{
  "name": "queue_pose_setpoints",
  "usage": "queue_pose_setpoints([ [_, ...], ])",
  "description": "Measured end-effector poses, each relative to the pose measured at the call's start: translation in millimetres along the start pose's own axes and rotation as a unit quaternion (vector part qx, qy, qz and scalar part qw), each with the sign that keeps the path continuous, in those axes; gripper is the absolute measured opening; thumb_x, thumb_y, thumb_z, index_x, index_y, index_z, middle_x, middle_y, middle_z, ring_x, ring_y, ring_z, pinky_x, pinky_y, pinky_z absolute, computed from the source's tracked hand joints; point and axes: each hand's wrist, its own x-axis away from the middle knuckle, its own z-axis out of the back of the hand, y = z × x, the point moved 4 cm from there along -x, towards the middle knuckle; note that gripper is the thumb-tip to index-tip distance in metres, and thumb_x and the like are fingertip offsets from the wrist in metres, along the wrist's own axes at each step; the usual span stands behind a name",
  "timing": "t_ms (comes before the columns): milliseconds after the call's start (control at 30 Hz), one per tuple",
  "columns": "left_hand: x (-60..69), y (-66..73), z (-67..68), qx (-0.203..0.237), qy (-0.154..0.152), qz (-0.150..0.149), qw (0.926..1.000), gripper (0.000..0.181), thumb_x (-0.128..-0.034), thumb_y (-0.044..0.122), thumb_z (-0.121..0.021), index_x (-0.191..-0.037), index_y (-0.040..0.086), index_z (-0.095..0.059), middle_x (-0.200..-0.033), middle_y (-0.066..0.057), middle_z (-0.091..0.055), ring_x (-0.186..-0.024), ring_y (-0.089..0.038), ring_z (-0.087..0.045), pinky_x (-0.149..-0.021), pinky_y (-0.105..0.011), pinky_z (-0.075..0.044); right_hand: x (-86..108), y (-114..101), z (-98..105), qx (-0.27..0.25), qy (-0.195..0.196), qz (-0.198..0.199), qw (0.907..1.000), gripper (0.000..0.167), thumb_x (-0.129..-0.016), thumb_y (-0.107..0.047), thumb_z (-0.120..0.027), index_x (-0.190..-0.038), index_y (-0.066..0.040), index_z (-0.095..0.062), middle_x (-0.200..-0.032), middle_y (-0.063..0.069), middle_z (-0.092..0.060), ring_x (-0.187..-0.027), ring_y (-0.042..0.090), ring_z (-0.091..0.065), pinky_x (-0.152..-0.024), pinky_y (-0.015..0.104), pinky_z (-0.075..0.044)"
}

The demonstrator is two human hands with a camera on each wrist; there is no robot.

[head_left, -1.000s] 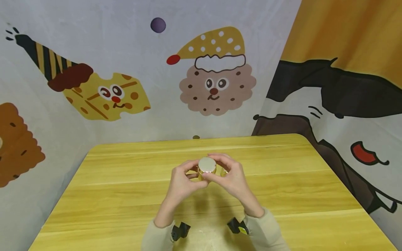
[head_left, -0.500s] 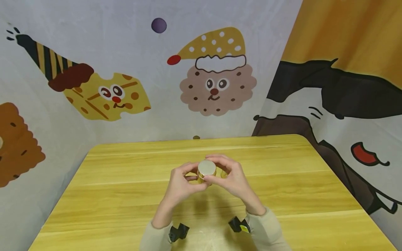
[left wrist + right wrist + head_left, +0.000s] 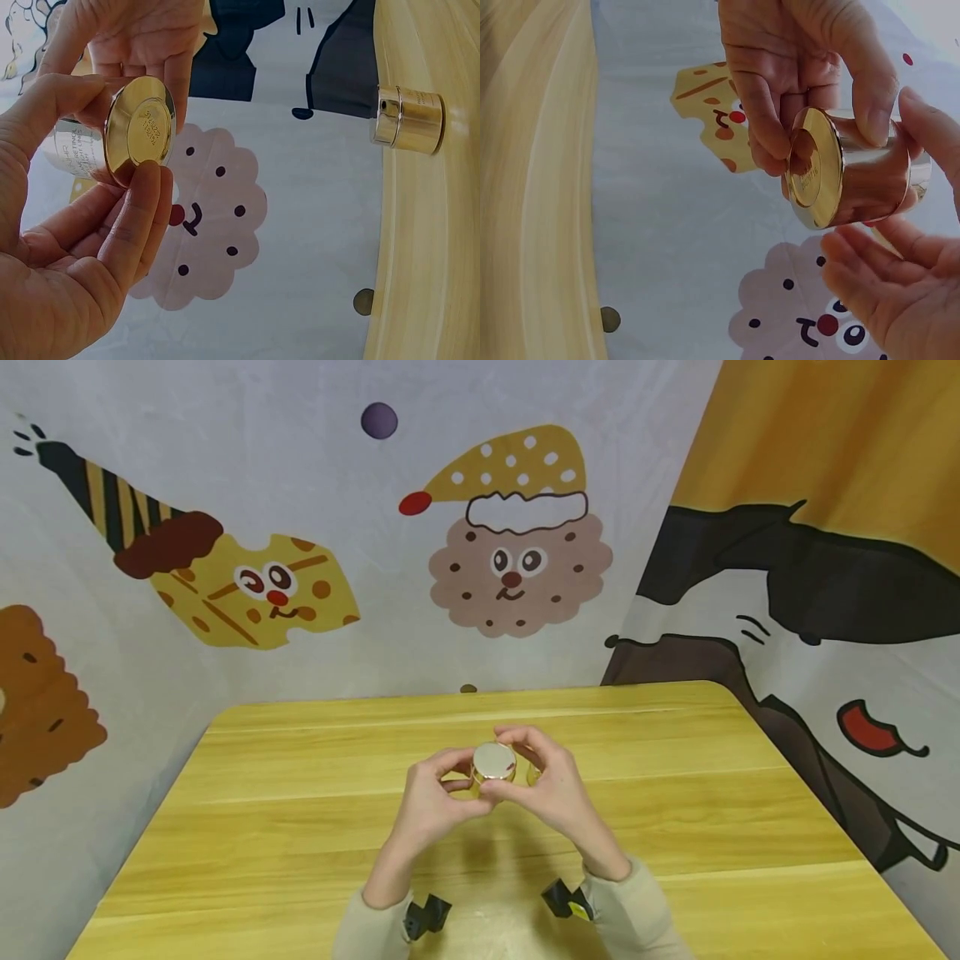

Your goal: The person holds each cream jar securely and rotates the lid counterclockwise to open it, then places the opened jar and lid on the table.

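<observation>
Still capped: shiny metallic-gold cylindrical jar gripped by left hand, right hand curled round mirror-topped lid; matching gold jar untouched on yellow wooden table.

The left grip holds a gold jar, a second jar on the table.

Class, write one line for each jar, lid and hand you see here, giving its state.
Held gold jar: upright, above the table.
Its lid: on; tightness not visible.
Left hand: grips the held jar's body.
Right hand: pinches the lid.
Second gold jar: upright on the table, lid on.
</observation>
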Motion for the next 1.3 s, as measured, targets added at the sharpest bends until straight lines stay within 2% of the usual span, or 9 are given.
queue_pose_setpoints([
  [133,0.6,0.5,0.9,-0.006,0.003,0.006,1.0,0.042,-0.0671,0.002,-0.08,-0.107,0.005,-0.069,-0.092,-0.005,-0.064,-0.087,-0.019,-0.059,-0.075,-0.027,-0.056,-0.4,0.6,0.6,-0.01,-0.025,0.017,0.9995,0.041,-0.075,0.0,-0.076,-0.114,-0.001,-0.062,-0.123,0.013,-0.056,-0.116,0.028,-0.052,-0.102,0.036,-0.041],
  [300,1.0,0.3,1.3,-0.014,0.004,0.008,0.9999,0.043,-0.0668,0.002,-0.081,-0.108,0.006,-0.069,-0.093,-0.003,-0.065,-0.088,-0.019,-0.06,-0.075,-0.026,-0.055,-0.3,0.9,-0.4,-0.02,-0.064,0.039,0.997,0.047,-0.08,0.005,-0.069,-0.125,0.005,-0.055,-0.126,0.019,-0.053,-0.116,0.031,-0.051,-0.101,0.037,-0.041],
  [433,0.7,-0.4,1.6,-0.014,0.008,0.012,0.9998,0.042,-0.0664,0.001,-0.081,-0.106,0.006,-0.069,-0.092,-0.003,-0.065,-0.088,-0.019,-0.06,-0.075,-0.027,-0.055,-0.4,1.5,-0.5,0.003,-0.036,0.024,0.9991,0.052,-0.078,0.001,-0.073,-0.125,0.002,-0.053,-0.126,0.014,-0.054,-0.118,0.029,-0.05,-0.103,0.04,-0.039],
  [533,0.6,-0.3,1.7,-0.017,0.01,0.012,0.9997,0.042,-0.0662,0.001,-0.081,-0.106,0.006,-0.069,-0.092,-0.002,-0.065,-0.088,-0.019,-0.06,-0.075,-0.026,-0.056,-0.9,1.9,0.7,0.01,-0.002,0.013,0.9999,0.048,-0.073,-0.001,-0.078,-0.115,-0.001,-0.057,-0.124,0.012,-0.056,-0.119,0.027,-0.05,-0.103,0.044,-0.038],
  [633,0.9,0.5,1.8,-0.02,0.01,0.013,0.9997,0.042,-0.0663,0.001,-0.081,-0.106,0.006,-0.069,-0.093,-0.001,-0.065,-0.088,-0.019,-0.06,-0.075,-0.026,-0.055,-1.4,1.3,1.9,0.006,0.012,0.021,0.9997,0.041,-0.07,-0.001,-0.08,-0.106,-0.002,-0.06,-0.122,0.012,-0.057,-0.117,0.029,-0.051,-0.102,0.047,-0.039],
  [800,1.3,1.6,2.2,-0.011,0.008,0.015,0.9998,0.043,-0.0671,0.0,-0.08,-0.108,0.005,-0.068,-0.095,-0.003,-0.065,-0.089,-0.02,-0.06,-0.076,-0.026,-0.055,-2.4,-1.0,2.7,0.004,-0.011,0.051,0.9986,0.037,-0.074,0.003,-0.076,-0.109,0.0,-0.064,-0.122,0.013,-0.057,-0.115,0.029,-0.051,-0.102,0.044,-0.04],
  [967,0.9,1.4,2.2,-0.01,0.005,0.011,0.9999,0.044,-0.0679,0.001,-0.08,-0.11,0.004,-0.067,-0.096,-0.004,-0.065,-0.09,-0.021,-0.06,-0.076,-0.026,-0.055,-1.7,-2.8,1.5,0.026,-0.043,0.075,0.996,0.042,-0.08,0.003,-0.069,-0.121,0.003,-0.059,-0.125,0.015,-0.055,-0.115,0.03,-0.051,-0.097,0.043,-0.045],
  [1100,0.9,-0.7,2.3,-0.009,0.006,0.008,0.9999,0.044,-0.068,0.001,-0.08,-0.11,0.003,-0.067,-0.096,-0.006,-0.065,-0.09,-0.021,-0.06,-0.077,-0.027,-0.055,-1.3,-1.4,1.4,0.035,-0.03,0.053,0.9975,0.049,-0.078,0.0,-0.072,-0.124,0.0,-0.056,-0.124,0.012,-0.056,-0.116,0.03,-0.051,-0.099,0.045,-0.043],
  [1300,1.2,-3.4,3.2,-0.016,0.012,0.01,0.9997,0.042,-0.0675,0.003,-0.081,-0.108,0.005,-0.068,-0.095,-0.005,-0.065,-0.089,-0.02,-0.06,-0.077,-0.027,-0.055,-2.0,-0.5,1.5,0.02,-0.003,0.025,0.9995,0.041,-0.072,-0.001,-0.079,-0.109,-0.002,-0.061,-0.121,0.012,-0.057,-0.116,0.031,-0.052,-0.101,0.046,-0.04],
])
